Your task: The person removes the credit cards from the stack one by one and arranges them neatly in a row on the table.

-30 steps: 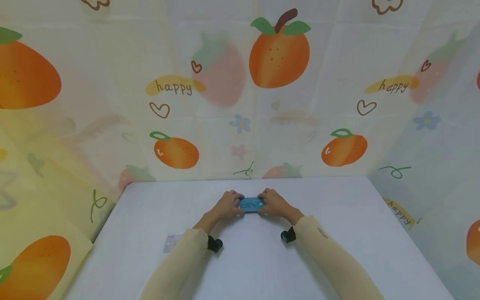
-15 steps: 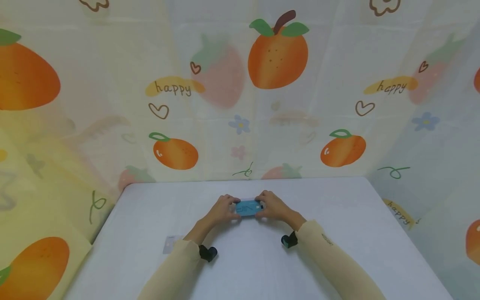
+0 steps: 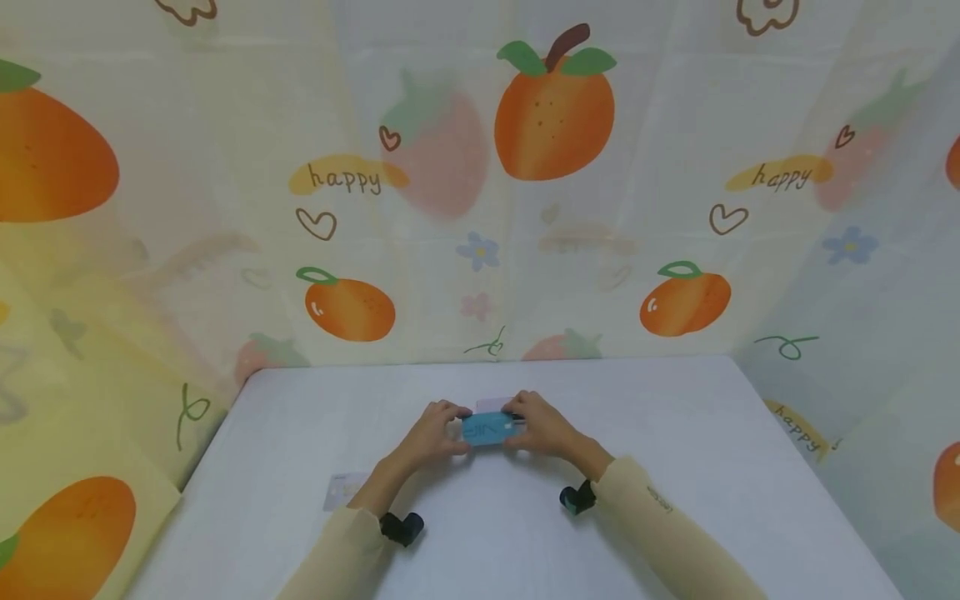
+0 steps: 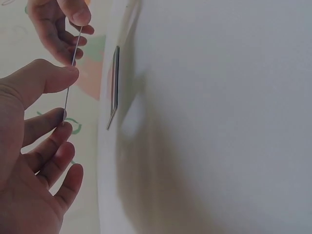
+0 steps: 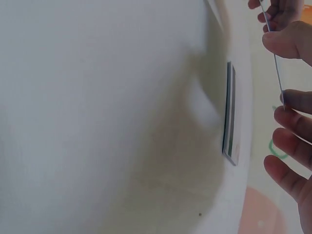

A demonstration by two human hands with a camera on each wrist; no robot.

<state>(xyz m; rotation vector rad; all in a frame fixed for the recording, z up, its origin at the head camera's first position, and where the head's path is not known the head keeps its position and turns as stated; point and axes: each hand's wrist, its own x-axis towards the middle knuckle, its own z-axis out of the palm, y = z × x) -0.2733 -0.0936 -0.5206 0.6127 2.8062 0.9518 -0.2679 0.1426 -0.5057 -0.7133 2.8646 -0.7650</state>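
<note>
A blue card [image 3: 483, 429] with "VIP" printed on it is held between both hands over the table. My left hand [image 3: 433, 433] pinches its left end between thumb and fingertips. At the other end, my right hand [image 3: 543, 427] grips it the same way. The left wrist view shows the card edge-on as a thin line [image 4: 76, 46], clear of the tabletop. Just behind it in the head view lies a pale, flat rectangular thing [image 3: 490, 405], partly hidden; from the right wrist it looks like a thin stack [image 5: 230, 114] of card-like layers.
Another pale card [image 3: 342, 490] lies on the table near the left forearm. The white tabletop [image 3: 645, 467] ends at a curtain [image 3: 480, 275] printed with fruit, which also hangs along both sides.
Both hands have drawn the blue card toward me and slightly left. The pale thing behind it has come into view, and more of the left card shows beside the forearm.
</note>
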